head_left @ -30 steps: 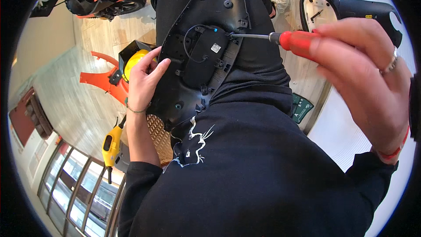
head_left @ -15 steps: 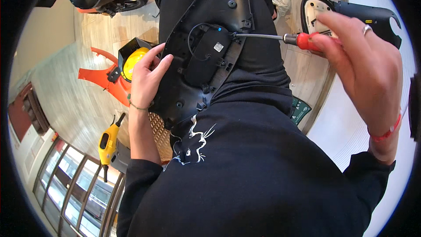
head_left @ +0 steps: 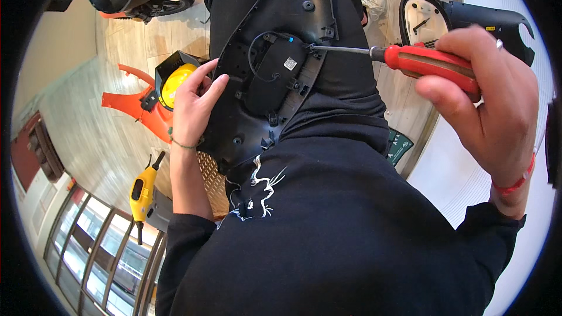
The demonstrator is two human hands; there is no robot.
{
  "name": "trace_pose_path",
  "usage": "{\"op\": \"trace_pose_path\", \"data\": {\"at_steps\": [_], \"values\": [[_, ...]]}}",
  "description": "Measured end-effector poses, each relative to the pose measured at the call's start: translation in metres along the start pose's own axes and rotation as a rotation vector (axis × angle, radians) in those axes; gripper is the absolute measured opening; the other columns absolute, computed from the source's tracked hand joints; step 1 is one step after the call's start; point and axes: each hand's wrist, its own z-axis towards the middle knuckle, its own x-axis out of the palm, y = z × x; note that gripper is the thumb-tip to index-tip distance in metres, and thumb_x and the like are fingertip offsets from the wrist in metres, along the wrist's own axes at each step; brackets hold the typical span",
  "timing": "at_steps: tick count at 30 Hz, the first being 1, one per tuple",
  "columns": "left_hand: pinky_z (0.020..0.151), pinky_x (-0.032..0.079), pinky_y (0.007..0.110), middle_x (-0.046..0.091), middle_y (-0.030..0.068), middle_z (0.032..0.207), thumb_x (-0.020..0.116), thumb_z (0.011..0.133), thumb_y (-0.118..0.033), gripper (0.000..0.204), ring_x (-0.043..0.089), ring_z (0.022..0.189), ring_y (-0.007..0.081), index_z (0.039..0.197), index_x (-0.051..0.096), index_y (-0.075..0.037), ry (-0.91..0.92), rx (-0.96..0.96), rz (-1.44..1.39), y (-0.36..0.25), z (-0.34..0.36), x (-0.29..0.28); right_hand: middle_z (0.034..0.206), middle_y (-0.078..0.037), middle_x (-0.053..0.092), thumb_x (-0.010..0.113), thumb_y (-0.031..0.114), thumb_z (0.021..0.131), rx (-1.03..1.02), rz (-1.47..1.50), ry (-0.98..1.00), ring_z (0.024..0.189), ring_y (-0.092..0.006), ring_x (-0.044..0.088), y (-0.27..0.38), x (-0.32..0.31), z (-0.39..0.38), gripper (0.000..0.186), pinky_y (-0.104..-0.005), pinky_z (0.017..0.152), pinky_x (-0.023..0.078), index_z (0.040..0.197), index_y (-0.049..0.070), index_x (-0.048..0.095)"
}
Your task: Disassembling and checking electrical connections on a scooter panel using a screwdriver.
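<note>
The panel [head_left: 293,17], probably light, stiff, smooth plastic with snappable clips and best held by its long rim, lay across the lap [head_left: 351,76], between the hands. The left hand [head_left: 194,98] touched its left rim, thumb and forefinger parted, any grip being unclear; the right hand [head_left: 500,99], well apart, loosely gripped the screwdriver [head_left: 430,65], its tip at the right rim.

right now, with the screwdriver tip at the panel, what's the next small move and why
I'd probably close the right hand around the screwdriver before turning: its thumb looks clear of the handle, so the grip seems loose. The tip appears to meet a fitting on the panel, and the left hand is at the panel's opposite edge.
</note>
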Motion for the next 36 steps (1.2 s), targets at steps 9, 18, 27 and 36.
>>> {"op": "trace_pose_path", "data": {"at_steps": [9, 18, 27, 36], "values": [[0.052, 0.029, 0.019, 0.038, -0.007, 0.066, 0.069, 0.082, -0.018, 0.037, 0.035, 0.06, 0.0028, 0.114, 0.06, -0.001, -0.004, 0.003, -0.021, -0.002, 0.0, 0.002, 0.099, -0.016, 0.06, 0.076, 0.01, 0.072, -0.11, -0.086, -0.001, 0.081, -0.026, 0.064, -0.003, -0.002, -0.001, 0.036, -0.0271, 0.064, 0.053, 0.103, 0.002, 0.058], [0.052, 0.029, 0.019, 0.038, -0.0071, 0.066, 0.069, 0.082, -0.017, 0.037, 0.034, 0.059, 0.0028, 0.114, 0.061, -0.001, -0.018, 0.01, -0.021, 0.0, 0.0, 0.004, 0.108, -0.021, 0.056, 0.072, 0.003, 0.07, -0.307, -0.015, -0.009, 0.083, -0.0285, 0.063, 0.002, -0.001, 0.009, 0.031, -0.0314, 0.068, 0.054, 0.098, 0.005, 0.058], [0.051, 0.028, 0.018, 0.038, -0.0073, 0.066, 0.069, 0.082, -0.017, 0.037, 0.034, 0.059, 0.0022, 0.115, 0.06, -0.002, -0.033, 0.02, -0.008, 0.002, 0.0, 0.003, 0.109, -0.02, 0.056, 0.077, 0.012, 0.069, -0.152, 0.193, -0.091, 0.082, -0.0303, 0.063, 0.002, 0.008, 0.013, 0.039, -0.0294, 0.069, 0.055, 0.102, 0.003, 0.057], [0.052, 0.029, 0.018, 0.038, -0.0072, 0.066, 0.069, 0.082, -0.017, 0.037, 0.034, 0.059, 0.0026, 0.115, 0.06, -0.002, -0.015, 0.02, -0.033, 0.003, 0.002, 0.005, 0.105, -0.017, 0.059, 0.071, 0.012, 0.077, 0.026, -0.048, 0.045, 0.078, -0.025, 0.063, -0.006, 0.003, -0.001, 0.028, -0.0266, 0.069, 0.054, 0.098, 0.001, 0.057]]}}
